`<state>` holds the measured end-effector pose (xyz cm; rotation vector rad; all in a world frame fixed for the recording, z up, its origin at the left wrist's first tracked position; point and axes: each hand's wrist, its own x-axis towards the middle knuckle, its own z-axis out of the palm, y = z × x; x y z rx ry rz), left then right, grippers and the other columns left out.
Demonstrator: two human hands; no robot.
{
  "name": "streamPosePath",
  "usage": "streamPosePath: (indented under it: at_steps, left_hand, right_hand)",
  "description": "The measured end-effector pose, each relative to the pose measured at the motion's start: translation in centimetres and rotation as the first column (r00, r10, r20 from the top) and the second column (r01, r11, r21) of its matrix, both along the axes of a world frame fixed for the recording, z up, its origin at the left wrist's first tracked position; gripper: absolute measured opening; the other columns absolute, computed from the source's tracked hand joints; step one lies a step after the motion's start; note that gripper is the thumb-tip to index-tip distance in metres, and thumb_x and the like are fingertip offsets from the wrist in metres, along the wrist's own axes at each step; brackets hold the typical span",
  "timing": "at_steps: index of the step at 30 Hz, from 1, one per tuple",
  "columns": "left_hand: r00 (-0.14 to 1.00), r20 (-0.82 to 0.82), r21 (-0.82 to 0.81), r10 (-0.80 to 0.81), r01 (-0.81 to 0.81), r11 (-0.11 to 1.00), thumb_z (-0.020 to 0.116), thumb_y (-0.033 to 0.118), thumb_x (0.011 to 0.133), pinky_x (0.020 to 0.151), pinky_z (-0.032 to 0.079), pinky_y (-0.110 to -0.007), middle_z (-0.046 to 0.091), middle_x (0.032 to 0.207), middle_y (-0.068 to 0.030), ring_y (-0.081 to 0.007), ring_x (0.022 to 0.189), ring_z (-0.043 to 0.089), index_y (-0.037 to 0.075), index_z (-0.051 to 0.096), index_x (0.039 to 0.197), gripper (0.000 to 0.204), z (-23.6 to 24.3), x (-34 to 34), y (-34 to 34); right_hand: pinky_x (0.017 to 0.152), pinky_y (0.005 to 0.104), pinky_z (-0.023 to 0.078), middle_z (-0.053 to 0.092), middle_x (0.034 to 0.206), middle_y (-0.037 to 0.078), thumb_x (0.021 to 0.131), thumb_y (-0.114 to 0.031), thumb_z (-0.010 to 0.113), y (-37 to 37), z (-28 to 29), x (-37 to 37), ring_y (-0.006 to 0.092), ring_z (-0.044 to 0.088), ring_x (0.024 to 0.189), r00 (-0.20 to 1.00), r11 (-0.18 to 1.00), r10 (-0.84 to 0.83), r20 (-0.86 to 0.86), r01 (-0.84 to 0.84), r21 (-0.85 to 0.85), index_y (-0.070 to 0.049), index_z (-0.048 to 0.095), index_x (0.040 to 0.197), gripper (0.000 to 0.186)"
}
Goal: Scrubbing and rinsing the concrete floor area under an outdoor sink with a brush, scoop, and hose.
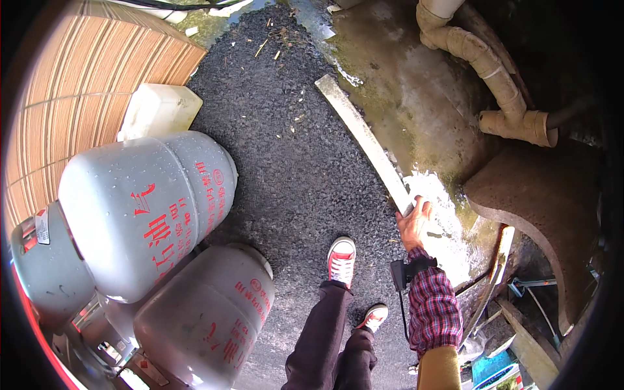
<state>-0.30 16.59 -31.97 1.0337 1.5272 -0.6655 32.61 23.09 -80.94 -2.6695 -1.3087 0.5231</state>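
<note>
My right hand [415, 224], in a red plaid sleeve with a dark device strapped at the wrist, is closed around the near end of a long, pale, flat strip [365, 142]. The strip slants away to the far left, along the border between dark gravel ground [279, 169] and a wet concrete slab [403, 84]. Whether it is wood or another material I cannot tell. Part of its near end is hidden under my fingers. My left hand is out of view.
Several grey gas cylinders [149, 201] with red markings lie or stand on the left. Behind them are a whitish plastic container [162, 107] and a striped tan panel [91, 71]. Beige pipes [481, 68] and a curved brown slab [520, 175] occupy the right. My red shoes [340, 263] stand on the ground.
</note>
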Motion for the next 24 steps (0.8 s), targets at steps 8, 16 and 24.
streamPosePath:
  at_steps: [8, 16, 24]
  left_hand:
    - [0.999, -0.013, 0.006, 0.031, -0.031, 0.999, 0.053, 0.012, 0.081, 0.069, 0.047, -0.026, 0.057, 0.086, -0.0096, -0.0159, 0.077, 0.055, 0.006, 0.054, 0.107, 0.027, 1.1, -0.6, -1.2]
    - [0.996, 0.062, -0.010, 0.069, -0.069, 0.998, 0.053, 0.011, 0.081, 0.071, 0.047, -0.024, 0.057, 0.087, -0.0085, -0.0137, 0.079, 0.055, 0.006, 0.054, 0.107, 0.026, 2.8, -0.5, -4.1]
    - [0.970, 0.230, -0.027, 0.074, -0.070, 0.997, 0.052, 0.010, 0.082, 0.072, 0.047, -0.022, 0.057, 0.088, -0.0076, -0.0116, 0.080, 0.055, 0.006, 0.055, 0.107, 0.025, 8.5, -2.1, -11.9]
  right_hand:
    - [0.076, 0.0410, 0.039, 0.042, 0.092, 0.018, 0.057, -0.008, 0.065, 0.9, -0.5, -0.4, 0.0348, 0.044, 0.088, 0.988, 0.981, 0.099, -0.118, -0.117, -0.157, -0.003, 0.044, 0.096, 0.045]
    - [0.080, 0.0389, 0.039, 0.034, 0.105, 0.022, 0.066, -0.006, 0.063, -0.2, 1.5, 0.3, 0.0352, 0.040, 0.095, 0.964, 0.970, 0.178, -0.199, -0.205, -0.129, 0.003, 0.008, 0.130, 0.085]
    - [0.051, 0.0391, 0.040, 0.051, 0.059, 0.015, 0.072, -0.012, 0.055, -13.6, 14.5, 6.4, 0.0327, 0.051, 0.054, 0.943, 0.944, 0.330, -0.048, -0.330, 0.016, -0.003, 0.054, 0.059, 0.016]
